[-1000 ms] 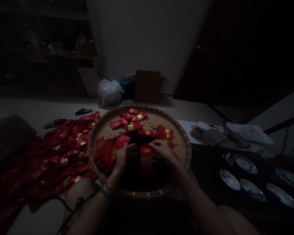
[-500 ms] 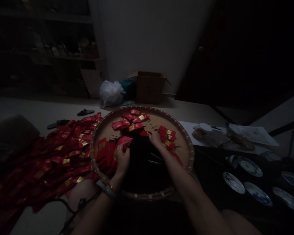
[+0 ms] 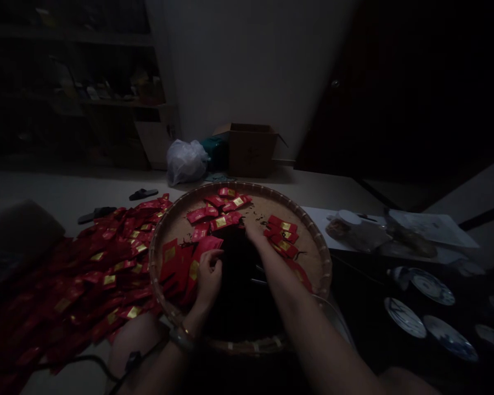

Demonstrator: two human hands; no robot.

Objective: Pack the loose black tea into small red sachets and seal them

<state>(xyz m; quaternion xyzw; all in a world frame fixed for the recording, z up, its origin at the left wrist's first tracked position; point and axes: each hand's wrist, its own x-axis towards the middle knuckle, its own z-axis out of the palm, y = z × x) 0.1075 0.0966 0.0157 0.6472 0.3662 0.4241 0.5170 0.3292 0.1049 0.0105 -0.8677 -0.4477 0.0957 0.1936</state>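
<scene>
My left hand (image 3: 209, 271) has its fingers curled at the near edge of a red packet (image 3: 208, 244), seemingly gripping it. My right hand (image 3: 253, 230) reaches to the far side of a dark area in the middle of a round woven tray (image 3: 323, 263); its fingertips are lost in shadow. Red packets with gold labels (image 3: 226, 220) lie loosely just beyond it. More gold-labelled packets (image 3: 283, 236) overlap in a row on the right. Flat red packets (image 3: 173, 260) spread on the left. Dark leaf-like bits (image 3: 261, 219) are scattered on the tray.
A large heap of red packets (image 3: 107, 274) covers the floor at left. Slippers (image 3: 143, 194), a white plastic bag (image 3: 187, 161) and an open cardboard box (image 3: 253, 151) are beyond. Blue-and-white dishes (image 3: 405, 317) and a lidded jar (image 3: 348, 219) stand at right.
The small red piece at my right fingertips has dropped from sight, and that hand is now deeper in shadow. My left hand has shifted slightly down, its fingers less tightly pinched. The view tilted a little.
</scene>
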